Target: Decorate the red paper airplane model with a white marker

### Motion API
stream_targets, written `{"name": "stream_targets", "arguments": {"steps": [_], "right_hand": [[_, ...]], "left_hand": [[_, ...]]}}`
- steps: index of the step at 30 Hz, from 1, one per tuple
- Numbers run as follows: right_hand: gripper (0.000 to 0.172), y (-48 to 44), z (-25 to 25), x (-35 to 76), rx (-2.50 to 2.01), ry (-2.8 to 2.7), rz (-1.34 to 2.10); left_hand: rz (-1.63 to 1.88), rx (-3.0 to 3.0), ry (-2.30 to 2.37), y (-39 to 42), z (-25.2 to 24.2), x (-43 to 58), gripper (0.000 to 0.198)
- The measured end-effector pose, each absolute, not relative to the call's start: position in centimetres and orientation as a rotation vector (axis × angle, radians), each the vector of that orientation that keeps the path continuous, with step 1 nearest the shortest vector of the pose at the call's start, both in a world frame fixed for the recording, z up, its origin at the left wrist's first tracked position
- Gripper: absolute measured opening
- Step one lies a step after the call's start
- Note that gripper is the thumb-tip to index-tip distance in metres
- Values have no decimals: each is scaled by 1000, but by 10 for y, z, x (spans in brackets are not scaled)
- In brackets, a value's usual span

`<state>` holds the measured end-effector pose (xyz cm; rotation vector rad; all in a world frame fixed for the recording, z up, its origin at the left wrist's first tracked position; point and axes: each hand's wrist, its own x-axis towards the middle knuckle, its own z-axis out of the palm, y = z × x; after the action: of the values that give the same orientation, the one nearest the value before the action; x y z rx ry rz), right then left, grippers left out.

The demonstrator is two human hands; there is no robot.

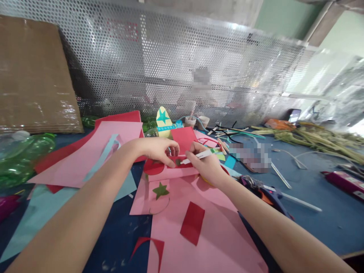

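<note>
My right hand (206,163) is closed around a slim white marker pen (200,155) with a green end, its tip pointing left over a small dark green piece (178,162). Opposite it, my left hand (159,149) rests at the paper, thumb and fingers bent and apart. Between the hands lies a pink strip (173,173) with red pieces, including a red disc (154,167). Just below sits a green star (160,190) on pink paper. A red rectangle (192,223) lies on the large pink sheet (222,231), near a curved red scrap (155,244).
A dark glue gun (269,195) and white sticks (301,202) lie right. At left are stacked coloured sheets (113,132) and green plastic bottles (28,157). A yellow paper shape with a blue star (162,115) stands behind. Cardboard (36,76) leans at back left.
</note>
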<state>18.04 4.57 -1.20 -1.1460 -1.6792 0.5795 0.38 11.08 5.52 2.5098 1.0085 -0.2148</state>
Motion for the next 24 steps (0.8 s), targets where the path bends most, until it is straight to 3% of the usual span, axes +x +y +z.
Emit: {"name": "stream_targets", "arguments": {"steps": [24], "right_hand": [[23, 44, -9, 180, -1170, -1697, 574]], "left_hand": [[-221, 2510, 1024, 111, 55, 4, 47]]}}
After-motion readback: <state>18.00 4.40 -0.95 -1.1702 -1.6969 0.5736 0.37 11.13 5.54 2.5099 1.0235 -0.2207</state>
